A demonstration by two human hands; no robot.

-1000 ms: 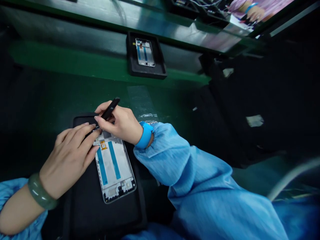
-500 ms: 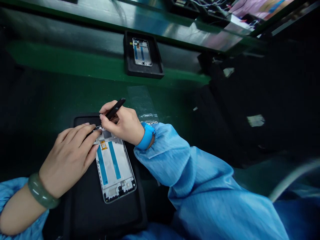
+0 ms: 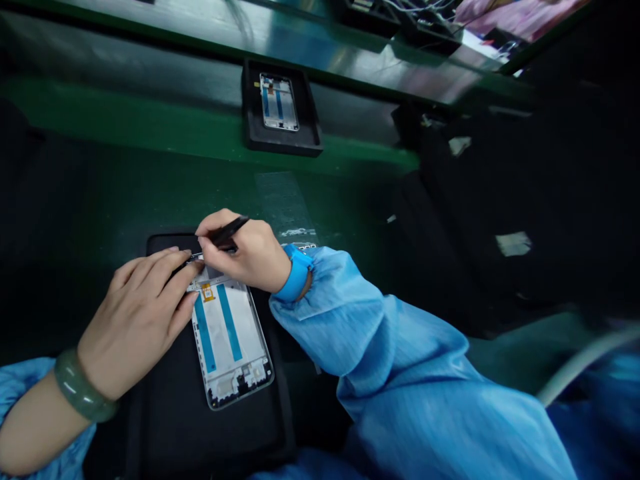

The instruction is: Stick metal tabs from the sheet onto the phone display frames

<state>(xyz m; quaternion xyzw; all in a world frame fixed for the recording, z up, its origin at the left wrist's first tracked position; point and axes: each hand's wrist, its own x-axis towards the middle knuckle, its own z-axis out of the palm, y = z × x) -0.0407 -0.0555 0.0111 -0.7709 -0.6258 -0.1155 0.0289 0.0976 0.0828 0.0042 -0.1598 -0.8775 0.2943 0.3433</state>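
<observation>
A phone frame (image 3: 255, 327), silvery with two blue strips and an orange flex cable (image 3: 207, 293), lies in a black tray (image 3: 200, 437). My left hand (image 3: 143, 303) is over its upper left corner, thumb and index finger on the frame, the other fingers curled at its top edge. In my right hand (image 3: 253, 250) is a slim black pen-like tool (image 3: 230, 230), pinched above the frame's top end. The hand hides the tool's tip and part of the frame beneath.
Behind my hands, a second black tray (image 3: 310, 137) holds a similar phone frame (image 3: 280, 107). A clear plastic strip (image 3: 287, 200) lies on the green table beyond my right wrist. Dark bulky shapes (image 3: 480, 220) stand at right. Wires and boxes (image 3: 425, 20) are at the back, beside pink cloth.
My right hand has sunk slightly and the black tool now leans lower, closer to level. My left hand and the phone frame have stayed in place.
</observation>
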